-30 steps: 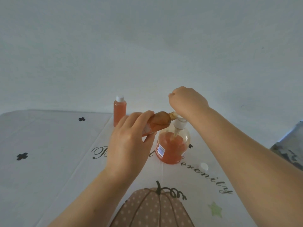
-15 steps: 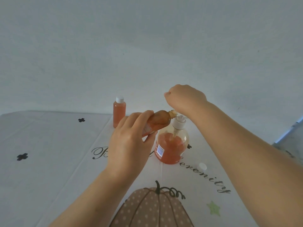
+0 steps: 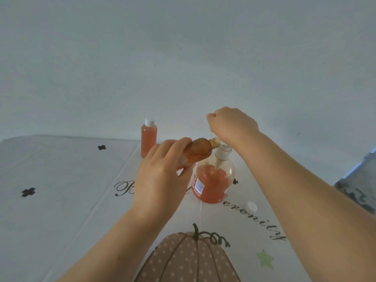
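Observation:
My left hand [image 3: 160, 178] grips a small uncapped bottle [image 3: 198, 152] of orange liquid, tilted on its side with its mouth against the pump head. A round pump bottle [image 3: 213, 184], about half full of orange liquid, stands on the tablecloth [image 3: 61, 190] under it. My right hand [image 3: 230, 124] sits curled on top of the white pump [image 3: 222, 153]; its fingers are hidden from me. A loose white cap [image 3: 251, 206] lies on the cloth to the right of the pump bottle.
A second small bottle [image 3: 149, 137] of orange liquid with a white cap stands upright at the back, left of the pump bottle. The cloth carries a pumpkin print [image 3: 189, 259] near me and script lettering. A plain wall rises behind; the table edge shows at the far right.
My right hand has lifted slightly over the pump head across the frames. The left hand and its tilted bottle have stayed in place.

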A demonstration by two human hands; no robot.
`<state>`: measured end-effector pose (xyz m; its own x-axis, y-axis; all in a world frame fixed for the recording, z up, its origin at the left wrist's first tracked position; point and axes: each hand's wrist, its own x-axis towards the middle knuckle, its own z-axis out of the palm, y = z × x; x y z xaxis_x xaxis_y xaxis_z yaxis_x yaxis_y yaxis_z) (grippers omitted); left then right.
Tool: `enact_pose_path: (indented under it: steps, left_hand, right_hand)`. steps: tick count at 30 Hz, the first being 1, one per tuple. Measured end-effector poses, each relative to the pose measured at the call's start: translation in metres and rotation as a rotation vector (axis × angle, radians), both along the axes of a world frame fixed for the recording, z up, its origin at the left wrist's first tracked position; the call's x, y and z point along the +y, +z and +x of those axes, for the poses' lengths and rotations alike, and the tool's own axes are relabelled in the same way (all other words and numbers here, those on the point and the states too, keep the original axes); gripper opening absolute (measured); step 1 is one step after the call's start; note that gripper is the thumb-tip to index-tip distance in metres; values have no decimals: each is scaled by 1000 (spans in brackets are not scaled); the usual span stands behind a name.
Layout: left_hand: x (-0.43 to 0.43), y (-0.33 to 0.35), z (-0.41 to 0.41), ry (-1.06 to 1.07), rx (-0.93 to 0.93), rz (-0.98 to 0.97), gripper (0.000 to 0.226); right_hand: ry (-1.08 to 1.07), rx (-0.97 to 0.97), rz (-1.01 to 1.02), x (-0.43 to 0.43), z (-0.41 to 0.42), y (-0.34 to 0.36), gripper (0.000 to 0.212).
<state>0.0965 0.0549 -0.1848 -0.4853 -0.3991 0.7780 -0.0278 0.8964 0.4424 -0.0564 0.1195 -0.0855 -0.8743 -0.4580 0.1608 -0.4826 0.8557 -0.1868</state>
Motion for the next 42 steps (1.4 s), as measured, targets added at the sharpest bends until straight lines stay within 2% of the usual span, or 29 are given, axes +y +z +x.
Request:
enact_pose_path:
  steps: [5, 9, 17, 26, 31, 36, 42]
  left_hand:
    - [0, 0, 1, -18, -7, 18, 43]
    - [-2, -1, -1, -23, 7, 32, 47]
    - [-2, -7, -6, -49, -16, 24, 51]
    - [-1, -4, -4, -70, -151, 10, 39]
    - [-3, -4, -3, -84, -122, -12, 45]
    - [-3, 0, -2, -63, -115, -51, 56]
    - [-4, 0, -1, -35, -90, -90, 52]
  right_hand:
    - [42, 111, 61, 1, 2, 11, 32]
    - [33, 117, 80, -1, 3, 11, 33]
    - [-23, 3, 64, -4, 4, 2, 20]
    - [-29, -8, 67, -5, 6, 1, 20]
    - [-27, -27, 60, -2, 5, 4, 20]
    - [19, 105, 110, -3, 4, 13, 28]
    - [21, 140, 97, -2, 3, 11, 30]
